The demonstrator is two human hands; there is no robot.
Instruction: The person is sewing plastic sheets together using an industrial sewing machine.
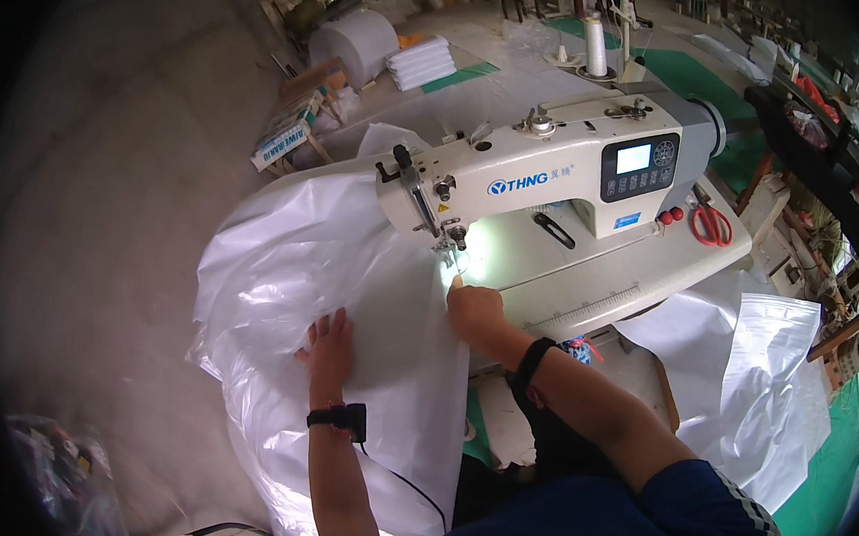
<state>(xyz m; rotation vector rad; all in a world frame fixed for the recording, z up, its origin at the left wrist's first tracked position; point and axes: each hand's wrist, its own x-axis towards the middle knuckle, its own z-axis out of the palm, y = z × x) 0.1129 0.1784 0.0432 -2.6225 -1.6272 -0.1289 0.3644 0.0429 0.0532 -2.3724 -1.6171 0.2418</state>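
Note:
A large sheet of shiny white plastic (400, 336) lies under the head of a white sewing machine (556, 167) and drapes down toward me. My left hand (329, 349) rests on the sheet with its fingers spread. Beside the lit needle area (460, 260), my right hand (474, 313) is closed at the sheet's right edge, one fingertip pointing up toward the presser foot (447, 253). Whatever that hand may pinch is too small to make out.
On the machine bed lie red-handled scissors (711, 226) and a small black thread snipper (555, 231). A thread cone (595, 49) stands behind the machine. More white plastic (764, 391) hangs at the right. A big white roll (355, 49) and a folded stack (422, 64) sit farther back.

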